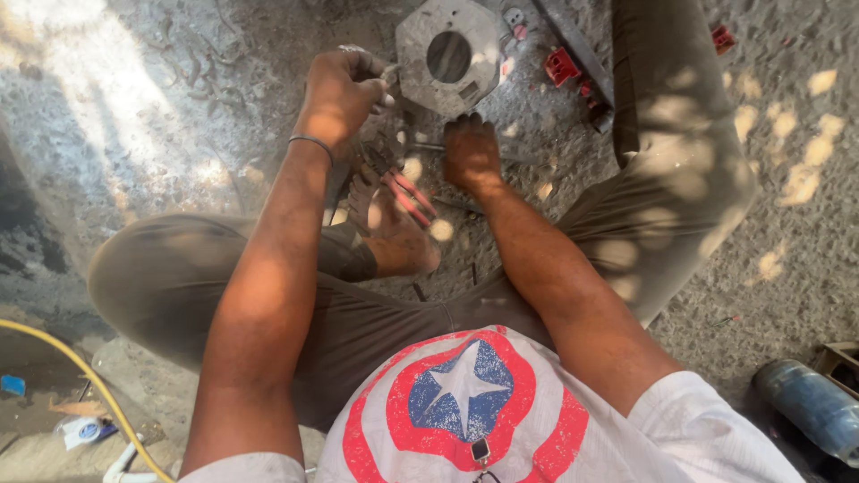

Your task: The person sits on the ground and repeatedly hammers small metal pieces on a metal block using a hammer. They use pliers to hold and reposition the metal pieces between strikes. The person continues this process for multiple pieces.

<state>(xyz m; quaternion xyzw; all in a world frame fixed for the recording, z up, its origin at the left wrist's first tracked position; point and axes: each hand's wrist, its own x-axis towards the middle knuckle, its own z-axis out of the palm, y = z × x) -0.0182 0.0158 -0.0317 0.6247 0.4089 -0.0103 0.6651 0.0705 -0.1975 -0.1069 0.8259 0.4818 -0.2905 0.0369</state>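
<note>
Bent knees frame the work on the ground. The left hand [344, 89] closes its grip on the grey plate [447, 55]'s edge, steadying it; the right hand [470, 152], just beside, presses fingers downward, red-handled pliers [403, 192] below.

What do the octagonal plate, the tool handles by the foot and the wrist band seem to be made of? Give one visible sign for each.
Octagonal plate: probably metal, dull grey and flat, with a cleanly cut round hole. Tool handles: likely plastic or rubber grips, smooth and red-pink; the jaws are hidden. Wrist band on the left hand: thin, dark and slightly shiny, perhaps metal; too small to be sure.
</note>
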